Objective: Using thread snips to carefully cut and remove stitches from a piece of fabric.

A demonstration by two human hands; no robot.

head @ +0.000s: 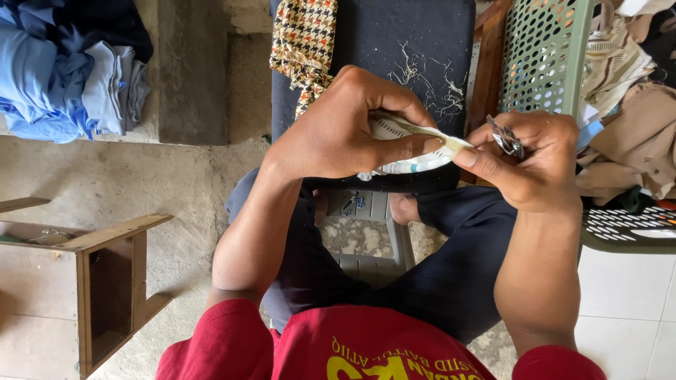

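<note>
My left hand (pixel 338 127) is closed on a small white fabric piece with blue and green markings (pixel 408 151), thumb on top and fingers beneath, holding it above my lap in front of the dark navy cloth panel littered with pale thread scraps (pixel 422 49). My right hand (pixel 535 158) pinches the fabric's right tip with the forefinger and also grips a small metal thread snipper (pixel 505 137), its blades pointing toward the left hand; I cannot tell whether the blades are parted.

Risk 1: the snipper sits just beside my left fingertips. A slip of the blades can nick skin rather than thread.

Risk 2: the fabric is held taut only at two points. If either pinch relaxes, the piece sags and the blades can catch cloth, cutting a hole in it.

Risk 3: the right hand carries out two duties at once. An overloaded grip can drop the snipper onto my thigh or the grey plastic stool (pixel 366 232) below.

Risk 4: loose thread scraps can cling to the fabric and hide the stitch line
</note>
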